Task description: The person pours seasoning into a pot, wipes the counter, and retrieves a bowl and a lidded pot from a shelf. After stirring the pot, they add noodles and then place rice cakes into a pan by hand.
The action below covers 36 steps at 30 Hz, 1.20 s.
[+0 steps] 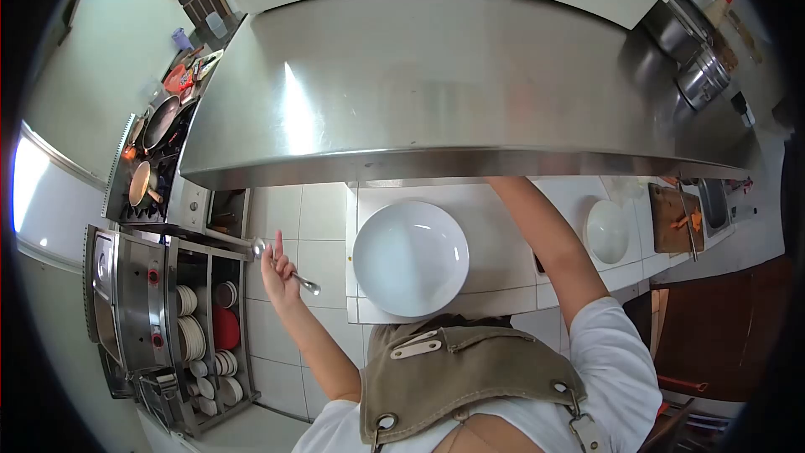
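Curled around a metal utensil (311, 287), the left hand (281, 276) hung beside the tiled counter (499, 273), left of a large white bowl (410, 259). Beneath a steel shelf (453, 75), the right hand was hidden, its grip impossible to tell.

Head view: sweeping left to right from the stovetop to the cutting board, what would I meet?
Small pan, stacked white plates, left hand holding a metal utensil, large white bowl, right forearm, smaller white bowl, cutting board.
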Each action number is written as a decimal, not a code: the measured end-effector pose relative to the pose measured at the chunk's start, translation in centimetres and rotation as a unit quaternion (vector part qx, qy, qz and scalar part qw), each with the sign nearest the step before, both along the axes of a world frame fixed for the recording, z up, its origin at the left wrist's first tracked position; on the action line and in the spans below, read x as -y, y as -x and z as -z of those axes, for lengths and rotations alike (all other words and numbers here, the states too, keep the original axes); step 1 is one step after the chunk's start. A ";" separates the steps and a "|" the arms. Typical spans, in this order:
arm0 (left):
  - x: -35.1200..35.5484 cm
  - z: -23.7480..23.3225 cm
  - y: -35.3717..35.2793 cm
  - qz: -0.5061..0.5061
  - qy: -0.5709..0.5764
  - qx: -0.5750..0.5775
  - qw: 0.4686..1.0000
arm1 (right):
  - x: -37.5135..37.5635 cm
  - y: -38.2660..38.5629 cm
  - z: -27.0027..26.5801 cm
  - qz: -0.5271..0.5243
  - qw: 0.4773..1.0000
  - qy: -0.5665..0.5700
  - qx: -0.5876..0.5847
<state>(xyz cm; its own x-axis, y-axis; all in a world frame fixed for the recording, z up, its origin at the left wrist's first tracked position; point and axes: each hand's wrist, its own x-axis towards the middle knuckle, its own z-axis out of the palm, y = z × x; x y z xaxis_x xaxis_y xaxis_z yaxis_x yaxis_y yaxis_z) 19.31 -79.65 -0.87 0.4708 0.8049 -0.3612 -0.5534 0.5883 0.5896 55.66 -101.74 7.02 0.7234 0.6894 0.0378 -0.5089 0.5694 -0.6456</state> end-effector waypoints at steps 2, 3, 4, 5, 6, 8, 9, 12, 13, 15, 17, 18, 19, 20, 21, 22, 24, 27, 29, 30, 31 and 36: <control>0.3 0.6 1.2 -0.030 0.017 -0.005 0.999 | 0.1 0.0 -0.1 -0.002 1.000 -0.001 0.002; 0.3 0.9 1.8 -0.031 0.018 -0.005 0.999 | 0.0 -0.1 -0.2 -0.003 1.000 -0.001 0.002; 0.4 0.9 2.2 -0.042 0.020 -0.008 0.999 | 0.2 -0.2 -0.2 -0.002 1.000 0.000 0.004; 0.5 0.9 2.5 -0.053 0.022 -0.012 0.998 | 0.2 -0.2 -0.3 -0.002 1.000 0.000 0.005; 0.4 0.9 2.7 -0.056 0.021 -0.008 0.998 | 0.3 -0.3 -0.3 -0.002 1.000 0.001 0.007; 0.2 0.8 3.0 -0.055 0.020 0.001 0.998 | 0.5 -0.3 -0.4 -0.002 1.000 0.001 0.008; 0.1 0.7 3.1 -0.054 0.018 0.010 0.998 | 0.5 -0.3 -0.5 -0.003 1.000 0.001 0.009; 0.5 -0.1 2.5 -0.057 0.015 0.017 0.998 | 0.6 -0.3 -0.6 -0.004 1.000 0.000 0.011; 0.6 -0.2 2.3 -0.054 0.014 0.022 0.998 | 0.7 -0.3 -0.6 -0.004 1.000 -0.001 0.012; 0.8 -0.4 1.9 -0.049 0.018 0.023 0.998 | 0.8 -0.4 -0.6 -0.006 1.000 -0.002 0.012; 1.2 -0.7 1.8 -0.046 0.022 0.023 0.998 | 0.8 -0.4 -0.6 -0.007 1.000 0.000 0.012; 1.4 -0.8 1.8 -0.045 0.018 0.022 0.999 | 0.8 -0.4 -0.6 -0.006 1.000 0.000 0.012; 1.5 -0.8 1.8 -0.044 0.014 0.022 0.999 | 0.8 -0.4 -0.7 -0.007 1.000 -0.003 0.012; 1.4 -0.7 1.9 -0.045 0.014 0.022 0.999 | 0.8 -0.4 -0.6 -0.009 1.000 0.000 0.013; 1.3 -0.4 2.1 -0.044 0.017 0.024 0.999 | 0.8 -0.3 -0.5 -0.009 1.000 0.001 0.012; 1.2 -0.2 2.3 -0.042 0.020 0.025 0.999 | 0.8 -0.2 -0.5 -0.009 1.000 0.000 0.011; 0.8 0.2 2.8 -0.046 0.022 0.027 0.998 | 0.8 -0.1 -0.6 -0.010 1.000 0.003 0.010; 0.8 0.0 3.0 -0.052 0.023 0.033 0.998 | 0.7 0.1 -0.5 -0.013 1.000 0.002 0.009; 1.0 -0.4 3.0 -0.055 0.022 0.040 0.997 | 0.6 0.0 -0.6 -0.014 1.000 0.001 0.013; 1.1 -0.6 2.9 -0.058 0.022 0.041 0.997 | 0.6 0.1 -0.6 -0.014 1.000 -0.001 0.013; 1.2 -0.7 3.0 -0.060 0.024 0.040 0.997 | 0.6 0.0 -0.6 -0.013 1.000 -0.001 0.012; 1.5 -0.4 3.2 -0.059 0.025 0.032 0.997 | 0.9 -0.1 -0.8 -0.012 1.000 -0.001 0.015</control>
